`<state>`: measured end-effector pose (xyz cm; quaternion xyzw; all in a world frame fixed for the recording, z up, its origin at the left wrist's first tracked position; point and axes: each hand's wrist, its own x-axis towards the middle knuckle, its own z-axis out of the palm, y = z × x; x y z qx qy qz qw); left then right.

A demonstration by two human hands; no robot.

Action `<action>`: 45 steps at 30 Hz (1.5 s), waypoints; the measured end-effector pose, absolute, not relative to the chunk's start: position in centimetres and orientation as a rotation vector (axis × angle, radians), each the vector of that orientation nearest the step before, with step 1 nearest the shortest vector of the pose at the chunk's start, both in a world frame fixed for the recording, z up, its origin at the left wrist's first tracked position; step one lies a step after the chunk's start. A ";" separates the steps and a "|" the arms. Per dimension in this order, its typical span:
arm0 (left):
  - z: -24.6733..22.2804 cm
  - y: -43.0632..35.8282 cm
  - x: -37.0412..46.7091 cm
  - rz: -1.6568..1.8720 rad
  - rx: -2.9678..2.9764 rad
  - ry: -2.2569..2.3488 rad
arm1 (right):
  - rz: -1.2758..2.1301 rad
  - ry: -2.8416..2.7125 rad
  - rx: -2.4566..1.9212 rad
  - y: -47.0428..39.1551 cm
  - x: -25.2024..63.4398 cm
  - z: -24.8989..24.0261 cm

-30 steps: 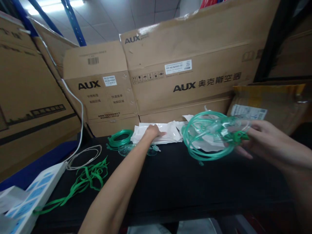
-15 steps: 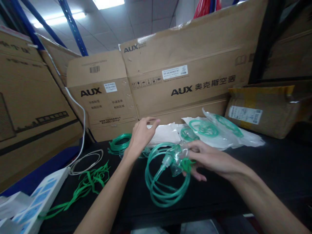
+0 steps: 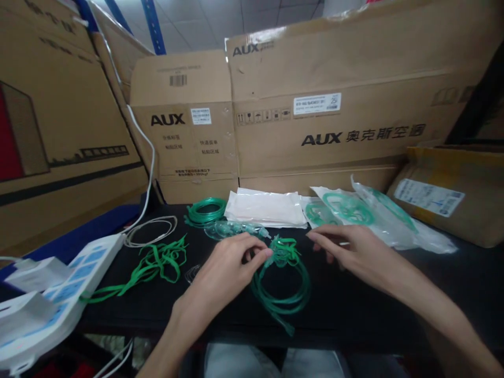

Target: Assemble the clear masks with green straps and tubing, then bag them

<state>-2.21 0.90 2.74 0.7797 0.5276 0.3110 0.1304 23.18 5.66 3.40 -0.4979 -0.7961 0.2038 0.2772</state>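
Note:
An oxygen mask (image 3: pixel 281 253) with a bunched green strap lies on the black table, its coil of green tubing (image 3: pixel 287 307) spread toward me. The fingers of my left hand (image 3: pixel 232 265) are bent, thumb and forefinger pinched at the mask's left edge. To the right of the mask is my right hand (image 3: pixel 350 247), apart from it, fingers loosely parted and nothing visible in them. Clear mask parts (image 3: pixel 236 229) lie behind my left hand, beside another coil of green tubing (image 3: pixel 207 209).
White paper packets (image 3: pixel 265 207) lie at the back, with bagged green tubing sets (image 3: pixel 348 207) on their right. Loose green straps (image 3: pixel 157 262) and a power strip (image 3: pixel 84 275) are at left. Cardboard boxes (image 3: pixel 354 94) wall the back; a taped carton (image 3: pixel 449 194) stands at right.
My right hand has let go of the oxygen mask and drawn off to the right; the mask and tubing are now down on the table. My left hand has come down beside the mask.

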 end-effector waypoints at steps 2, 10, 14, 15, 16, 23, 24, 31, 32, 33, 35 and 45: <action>1.9 1.3 -1.7 0.815 2.273 1.634 | 0.463 -2.158 -1.208 5.3 22.2 3.3; -0.4 2.1 -1.8 0.535 2.350 1.669 | 0.240 -2.466 -0.981 6.0 19.5 -2.3; -0.3 2.3 -2.4 0.625 2.396 1.526 | 0.096 -2.483 -0.904 6.5 20.3 -3.1; -0.2 2.3 -2.4 0.649 2.411 1.495 | 0.076 -2.483 -0.878 6.5 20.4 -2.8; -0.1 2.4 -2.4 0.665 2.424 1.473 | 0.070 -2.488 -0.858 6.4 20.5 -2.5; 0.1 2.6 -2.0 0.750 2.492 1.439 | 0.030 -2.513 -0.916 5.5 19.8 -0.7; 0.0 2.5 -1.9 0.754 2.512 1.435 | 0.004 -2.509 -0.941 5.4 19.8 -0.7; -0.1 2.5 -1.5 0.699 2.612 1.386 | 0.034 -2.510 -1.059 4.6 19.5 0.1; -0.1 2.6 -1.5 0.700 2.622 1.379 | 0.085 -2.521 -1.069 4.6 19.5 0.4; -0.1 2.6 -1.5 0.704 2.633 1.377 | 0.132 -2.530 -1.072 4.6 19.4 0.6; -0.2 2.6 -1.6 0.721 2.672 1.379 | 0.191 -2.534 -1.068 4.5 19.4 1.0; 0.4 2.4 -1.5 0.656 2.849 1.378 | 0.247 -2.515 -1.110 3.7 18.8 1.7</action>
